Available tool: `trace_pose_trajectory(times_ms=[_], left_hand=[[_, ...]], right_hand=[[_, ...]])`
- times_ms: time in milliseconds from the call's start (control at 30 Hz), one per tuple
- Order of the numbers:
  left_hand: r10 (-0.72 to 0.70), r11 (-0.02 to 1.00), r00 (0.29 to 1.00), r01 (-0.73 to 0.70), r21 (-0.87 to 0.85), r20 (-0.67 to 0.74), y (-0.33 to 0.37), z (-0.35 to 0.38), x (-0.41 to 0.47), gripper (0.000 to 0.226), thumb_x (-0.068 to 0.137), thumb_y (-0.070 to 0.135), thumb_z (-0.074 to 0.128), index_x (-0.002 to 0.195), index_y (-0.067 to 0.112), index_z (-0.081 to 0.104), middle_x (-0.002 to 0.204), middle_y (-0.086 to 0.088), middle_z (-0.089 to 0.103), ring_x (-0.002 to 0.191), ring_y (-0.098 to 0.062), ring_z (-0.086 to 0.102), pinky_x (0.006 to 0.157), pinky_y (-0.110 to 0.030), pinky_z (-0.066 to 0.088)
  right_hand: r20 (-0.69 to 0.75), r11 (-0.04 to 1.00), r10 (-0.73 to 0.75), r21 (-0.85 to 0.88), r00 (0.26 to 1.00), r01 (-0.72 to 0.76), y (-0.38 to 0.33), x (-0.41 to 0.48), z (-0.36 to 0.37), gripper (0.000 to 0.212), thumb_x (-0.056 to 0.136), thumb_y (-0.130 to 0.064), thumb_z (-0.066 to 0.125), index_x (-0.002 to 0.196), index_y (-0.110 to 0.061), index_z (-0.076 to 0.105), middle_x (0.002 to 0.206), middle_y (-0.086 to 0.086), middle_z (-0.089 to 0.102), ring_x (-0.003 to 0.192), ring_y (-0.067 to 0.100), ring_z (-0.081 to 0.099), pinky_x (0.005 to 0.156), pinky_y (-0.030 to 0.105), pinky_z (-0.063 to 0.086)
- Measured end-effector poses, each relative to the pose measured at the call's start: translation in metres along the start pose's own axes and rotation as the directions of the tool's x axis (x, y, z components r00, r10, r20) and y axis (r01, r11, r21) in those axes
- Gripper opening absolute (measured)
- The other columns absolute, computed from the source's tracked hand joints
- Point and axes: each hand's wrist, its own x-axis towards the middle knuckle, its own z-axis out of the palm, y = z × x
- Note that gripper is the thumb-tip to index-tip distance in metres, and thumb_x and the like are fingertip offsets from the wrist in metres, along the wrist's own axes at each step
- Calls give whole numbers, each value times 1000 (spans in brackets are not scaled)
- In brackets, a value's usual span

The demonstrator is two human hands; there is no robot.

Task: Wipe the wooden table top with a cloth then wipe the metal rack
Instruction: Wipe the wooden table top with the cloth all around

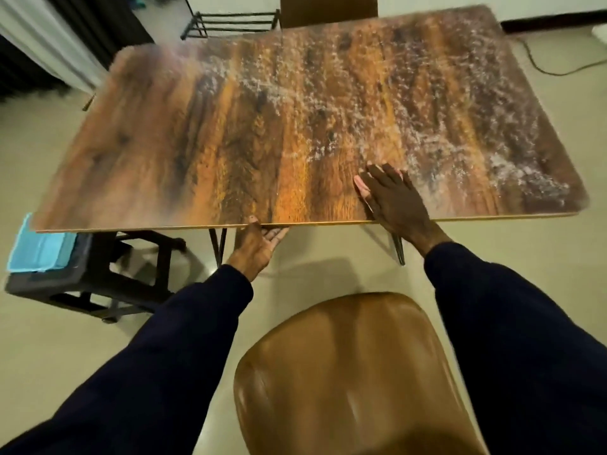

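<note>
On the wooden table top (230, 142) (seemingly powder-flecked) lies the right hand (394, 198)

Rustic brown wood-grain bench top (230, 142): smooth, low sheen, with a whitish powdery film over its right and far parts and a thin pale edge. Light blue cloth (33, 247): soft, matt textile. Black plastic stool (98, 284): matt. Black metal wire rack (230, 24): thin bars, matt. Brown leather-look chair seat (354, 372): glossy, smooth. Pale floor (328, 257): smooth, slight shine. Dark navy sleeves (164, 356): matt fabric.

Brown chair (354, 372), dark stool (92, 254)
</note>
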Motion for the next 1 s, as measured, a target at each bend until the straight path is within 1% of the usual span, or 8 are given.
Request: trace_pose_trajectory(times_ms=[100,267,367,467,600,667,833,1000], left_hand=[[8,999,1000,-7,-33,22,2,4,4,37,111,17,34,144,-1,37,125,-25,51,128,-43,54,97,-52,51],[9,998,999,-6,-59,36,-4,0,6,46,111,24,35,148,-2,31,141,-32,49,127,-44,57,105,-53,49],[26,990,999,-22,-136,28,-11,-1,-3,34,109,16,40,130,-12,43,132,-35,54,128,-47,56,106,-54,48],[23,986,997,-10,-165,75,-31,-2,-23,43,106,10,50,135,-20,41,137,-39,50,127,-49,55,106,-50,49],[30,996,990,-17,-91,140,-54,9,-51,45,103,8,56,137,-18,41,139,-39,51,126,-47,57,99,-43,52],[69,989,995,-60,-134,67,-61,20,-56,45,102,7,56,138,-15,41,141,-37,50,127,-46,57,97,-42,52],[8,977,993,-32,-211,-114,-92,54,-56,40,101,5,58,138,-6,46,143,-30,52,111,-39,65,104,-46,52],[33,971,975,-84,-223,-221,-100,90,-41,23,98,19,66,108,-2,62,124,-21,66,102,-32,69,100,-49,55]], right_hand=[[9,998,-54,-18,999,54,16,-5,-7,54,116,-41,25,166,-23,35,175,4,30,164,33,20,132,56,16],[-25,998,49,-44,998,-50,1,13,4,54,117,-37,28,167,-19,33,176,8,26,164,36,16,132,59,15],[71,990,-126,-48,989,129,-18,9,4,58,115,-42,21,168,-21,30,178,7,22,165,34,13,132,60,13],[168,940,-329,-40,929,340,-5,-3,-6,62,110,-42,19,167,-21,32,177,5,23,166,30,15,132,58,14],[121,957,-283,-24,951,288,26,10,-13,64,109,-46,19,166,-21,36,176,7,27,165,32,17,133,56,13],[76,951,-304,-31,950,307,22,18,-5,57,114,-42,23,166,-21,37,175,6,28,164,32,19,133,56,13],[169,825,-555,-13,814,565,68,6,-8,50,118,-33,33,167,-28,34,178,-2,22,166,25,14,133,52,10],[103,902,-424,-35,900,430,106,29,-18,61,112,-46,18,168,-26,32,177,0,24,166,25,16,134,50,9]])
